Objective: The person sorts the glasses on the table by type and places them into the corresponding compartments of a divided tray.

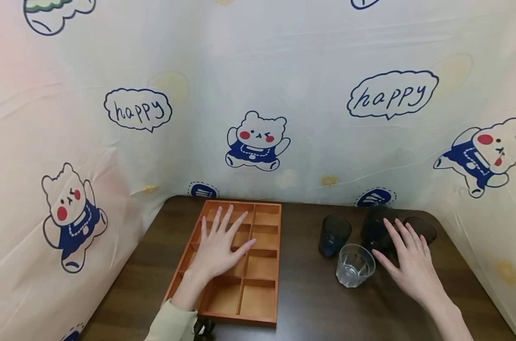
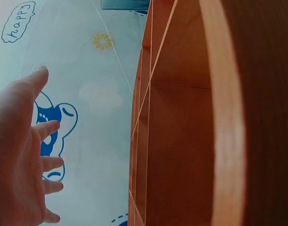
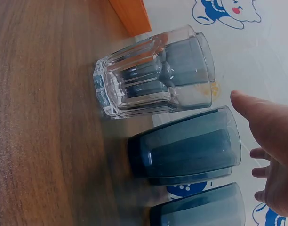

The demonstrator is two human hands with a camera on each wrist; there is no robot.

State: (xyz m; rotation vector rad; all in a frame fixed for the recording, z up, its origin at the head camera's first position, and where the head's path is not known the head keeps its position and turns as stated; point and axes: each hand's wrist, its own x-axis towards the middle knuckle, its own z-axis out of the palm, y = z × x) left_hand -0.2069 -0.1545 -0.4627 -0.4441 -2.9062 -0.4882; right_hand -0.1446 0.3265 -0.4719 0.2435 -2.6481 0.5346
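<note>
My left hand (image 1: pixel 219 248) is spread with straight fingers above a wooden compartment tray (image 1: pixel 278 265). In the left wrist view, a gap shows between that hand (image 2: pixel 17 155) and the tray's tall side (image 2: pixel 228 141). On the right, my right hand (image 1: pixel 413 270) hovers beside several drinking glasses, its fingers loosely extended and holding nothing. Nearest its thumb stands a clear glass (image 1: pixel 355 272), upright. Dark blue glasses (image 1: pixel 334 237) stand behind and beside it; the fingers partly hide one dark glass (image 1: pixel 375 227). In the right wrist view, the thumb is close to the blue glass's rim (image 3: pixel 233 136).
The dark wooden table (image 1: pixel 302 284) carries the tray at left and the glasses at right. A printed curtain (image 1: pixel 317 142) hangs close along its back and sides. Beside the left sleeve (image 1: pixel 172 322) sits a small black object (image 1: pixel 203 327).
</note>
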